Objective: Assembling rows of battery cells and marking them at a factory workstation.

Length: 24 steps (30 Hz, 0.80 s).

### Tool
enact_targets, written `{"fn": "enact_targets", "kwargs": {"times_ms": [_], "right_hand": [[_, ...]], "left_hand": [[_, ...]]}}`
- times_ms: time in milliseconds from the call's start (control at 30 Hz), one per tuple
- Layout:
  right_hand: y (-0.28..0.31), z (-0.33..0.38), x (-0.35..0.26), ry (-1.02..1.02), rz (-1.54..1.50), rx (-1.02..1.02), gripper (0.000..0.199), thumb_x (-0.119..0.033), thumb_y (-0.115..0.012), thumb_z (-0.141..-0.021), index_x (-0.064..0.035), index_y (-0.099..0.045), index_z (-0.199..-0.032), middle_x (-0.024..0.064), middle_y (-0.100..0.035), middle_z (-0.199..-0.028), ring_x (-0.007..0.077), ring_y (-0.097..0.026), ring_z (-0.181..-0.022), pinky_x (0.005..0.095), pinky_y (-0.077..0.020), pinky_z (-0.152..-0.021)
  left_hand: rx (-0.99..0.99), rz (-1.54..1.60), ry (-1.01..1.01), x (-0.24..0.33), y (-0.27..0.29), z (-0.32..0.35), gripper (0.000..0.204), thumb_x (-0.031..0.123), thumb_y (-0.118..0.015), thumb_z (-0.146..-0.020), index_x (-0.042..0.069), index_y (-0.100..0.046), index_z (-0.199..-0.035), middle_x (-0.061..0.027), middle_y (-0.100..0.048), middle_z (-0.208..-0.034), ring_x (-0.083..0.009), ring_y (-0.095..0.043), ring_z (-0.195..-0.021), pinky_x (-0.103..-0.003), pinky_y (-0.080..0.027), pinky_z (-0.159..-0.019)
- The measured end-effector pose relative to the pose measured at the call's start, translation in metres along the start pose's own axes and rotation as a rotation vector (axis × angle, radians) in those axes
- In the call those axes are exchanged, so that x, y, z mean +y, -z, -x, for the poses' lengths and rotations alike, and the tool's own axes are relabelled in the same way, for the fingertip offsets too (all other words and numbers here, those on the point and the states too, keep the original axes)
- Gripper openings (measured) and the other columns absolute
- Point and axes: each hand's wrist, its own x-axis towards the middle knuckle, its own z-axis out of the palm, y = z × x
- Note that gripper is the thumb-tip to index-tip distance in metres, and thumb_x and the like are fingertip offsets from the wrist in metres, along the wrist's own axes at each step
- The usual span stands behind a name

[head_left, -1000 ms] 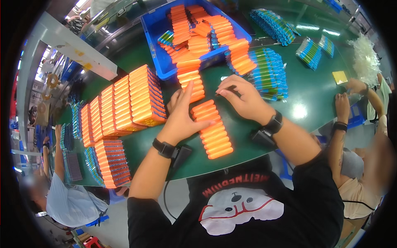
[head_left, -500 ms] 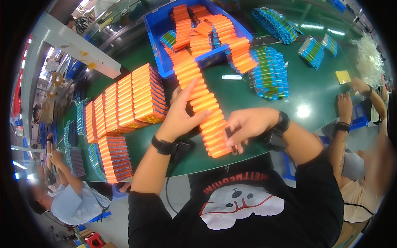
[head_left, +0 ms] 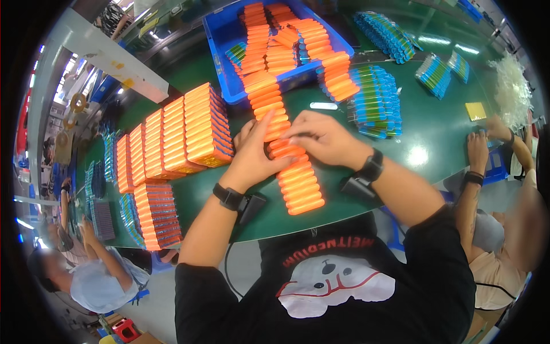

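A long strip of orange tube-shaped packs [head_left: 301, 186], joined side by side, runs from the blue bin's front edge toward me over the green table. My left hand [head_left: 252, 152] is closed around the strip's left side, thumb and index finger lying over its top. At the strip's middle, my right hand [head_left: 321, 137] is bent in a pinch, its fingertips against the packs. What sits inside the right fingers is hidden. Below both hands the strip's near end lies flat.
The blue bin [head_left: 226, 86] holds more orange strips. Stacked orange bundles [head_left: 197, 129] stand at left. Blue-and-green bundles [head_left: 375, 100], a small white bar [head_left: 323, 106], a yellow pad [head_left: 475, 111] and clear plastic wrappers [head_left: 510, 86] lie to the right. Co-workers sit on both sides.
My right hand has moved up and left from the strip's near end to its middle. The dark object seen in its fingers before is hidden. My left hand stays on the strip.
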Motion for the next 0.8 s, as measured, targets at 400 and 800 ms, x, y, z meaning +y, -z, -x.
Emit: {"fn": "enact_targets", "kwargs": {"times_ms": [400,800], "right_hand": [[0.006,0.009,0.007,0.038,0.037,0.240,0.015,-0.016,-0.068,-0.095,-0.0016,-0.069,-0.097,0.0094,-0.064,-0.099,0.0240,-0.064,-0.093,0.0352,-0.0518,-0.082],[0.034,0.016,-0.039,-0.610,-0.533,-0.772,0.022,-0.022,-0.064,-0.100,-0.0009,-0.072,-0.099,0.0057,-0.076,-0.090,0.0105,-0.072,-0.072,0.0215,-0.0479,-0.060]], "left_hand": [[0.040,0.172,-0.161,0.004,0.003,0.004,0.112,0.034,-0.089,-0.070,0.004,-0.026,-0.159,-0.0185,-0.046,-0.149,-0.0355,-0.037,-0.140,-0.045,-0.028,-0.116],[0.075,0.203,-0.199,0.001,0.008,-0.006,0.085,0.025,-0.081,-0.080,0.004,-0.040,-0.152,-0.0189,-0.049,-0.143,-0.0345,-0.040,-0.137,-0.043,-0.033,-0.114]]}}
